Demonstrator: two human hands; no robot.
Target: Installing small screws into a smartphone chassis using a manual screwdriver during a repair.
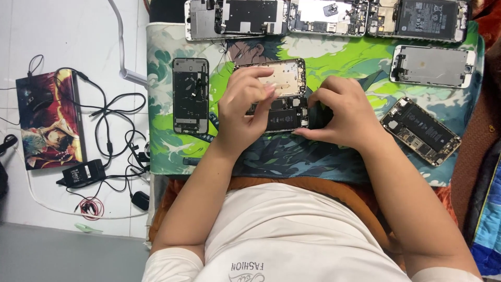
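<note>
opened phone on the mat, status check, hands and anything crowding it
Left hand and right hand both gripping the opened phone, fingers on its insides. Phone flat on green mat. Nothing on top; dark phone frame lies apart at the left.

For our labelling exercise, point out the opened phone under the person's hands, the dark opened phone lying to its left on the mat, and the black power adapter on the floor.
opened phone (284, 112), head view, on its battery.
dark opened phone (190, 95), head view, mid-body.
black power adapter (83, 172), head view, top face.
</note>
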